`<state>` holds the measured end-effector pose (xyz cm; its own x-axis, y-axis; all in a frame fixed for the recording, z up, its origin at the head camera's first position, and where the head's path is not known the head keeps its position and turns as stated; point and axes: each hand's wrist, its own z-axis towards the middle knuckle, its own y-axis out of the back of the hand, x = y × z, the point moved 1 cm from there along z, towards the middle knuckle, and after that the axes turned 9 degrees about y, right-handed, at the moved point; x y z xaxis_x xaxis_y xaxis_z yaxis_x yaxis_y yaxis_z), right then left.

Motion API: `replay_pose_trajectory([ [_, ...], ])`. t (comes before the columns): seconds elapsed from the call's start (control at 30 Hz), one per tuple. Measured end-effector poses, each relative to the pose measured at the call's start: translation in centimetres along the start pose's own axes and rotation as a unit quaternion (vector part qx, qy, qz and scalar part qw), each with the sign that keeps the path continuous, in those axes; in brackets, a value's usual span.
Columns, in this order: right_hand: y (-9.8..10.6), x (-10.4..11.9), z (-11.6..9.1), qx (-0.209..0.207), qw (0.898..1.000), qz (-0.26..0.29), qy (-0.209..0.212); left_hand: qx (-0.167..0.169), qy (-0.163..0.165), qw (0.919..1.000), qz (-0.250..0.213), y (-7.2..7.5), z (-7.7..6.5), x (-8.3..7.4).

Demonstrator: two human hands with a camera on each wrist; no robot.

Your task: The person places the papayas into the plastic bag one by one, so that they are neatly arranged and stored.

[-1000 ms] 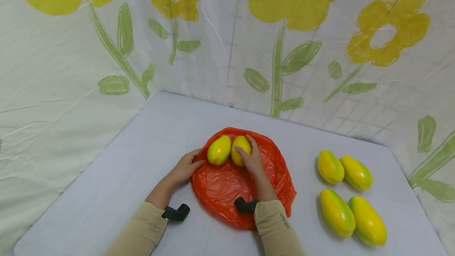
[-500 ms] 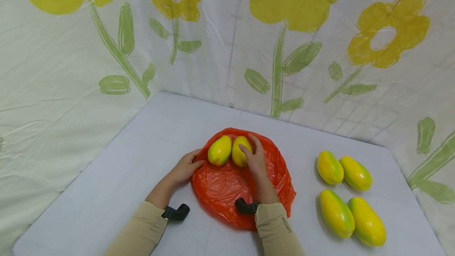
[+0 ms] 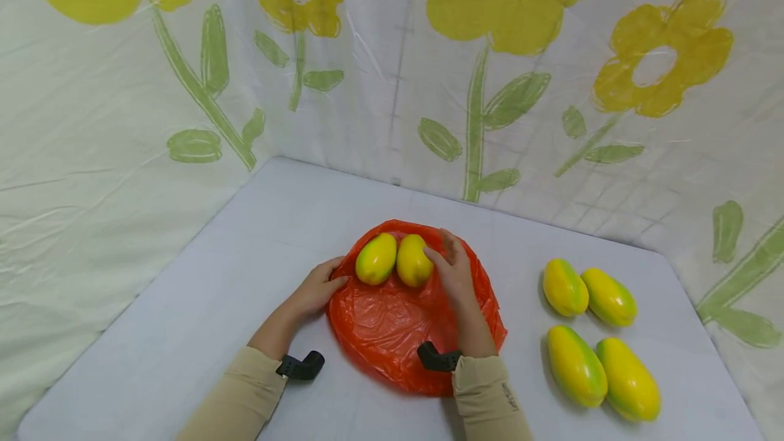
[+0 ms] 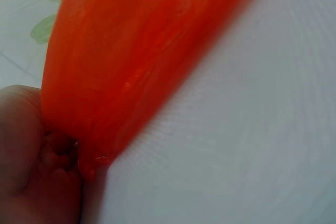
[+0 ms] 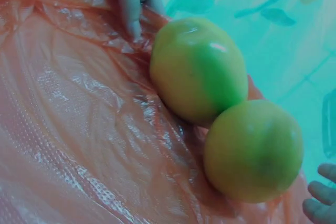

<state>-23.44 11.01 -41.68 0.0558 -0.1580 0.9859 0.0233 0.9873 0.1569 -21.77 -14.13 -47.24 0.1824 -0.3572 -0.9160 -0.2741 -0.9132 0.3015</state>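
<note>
A red plastic bag [image 3: 392, 332] lies spread on the table with its mouth wide. My left hand [image 3: 318, 288] grips the bag's left edge; in the left wrist view the curled fingers [image 4: 58, 156] hold the bunched plastic. Two glossy, papaya-shaped fruits, yellow with green streaks, sit side by side in the far part of the bag: a left one [image 3: 376, 259] and a right one [image 3: 414, 260]. Just right of the latter is my right hand [image 3: 456, 271], fingers spread and holding nothing. In the right wrist view those fingers [image 5: 321, 203] stand apart from the nearer fruit [image 5: 254, 150].
Several similar fruits lie on the table right of the bag, one pair farther back [image 3: 565, 288] and one pair nearer [image 3: 629, 380]. A white curtain with printed yellow flowers [image 3: 367, 121] hangs behind the white table [image 3: 245, 237]. Each wrist wears a black camera strap.
My right hand has let go of the right-hand fruit and moved off to the right. That fruit stays in the bag. My left hand keeps its hold on the bag's edge.
</note>
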Motion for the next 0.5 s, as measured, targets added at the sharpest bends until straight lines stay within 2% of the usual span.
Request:
replay_pose_trajectory([
  [0.23,1.7,0.1,-0.4,0.016,1.0,0.008,0.004,-0.004,0.006,1.0,0.007,-0.2,0.1,-0.1],
  [0.5,5.4,1.1,-1.7,0.007,1.0,-0.009,0.028,-0.009,0.011,0.9998,0.01,-0.1,0.2,0.1],
])
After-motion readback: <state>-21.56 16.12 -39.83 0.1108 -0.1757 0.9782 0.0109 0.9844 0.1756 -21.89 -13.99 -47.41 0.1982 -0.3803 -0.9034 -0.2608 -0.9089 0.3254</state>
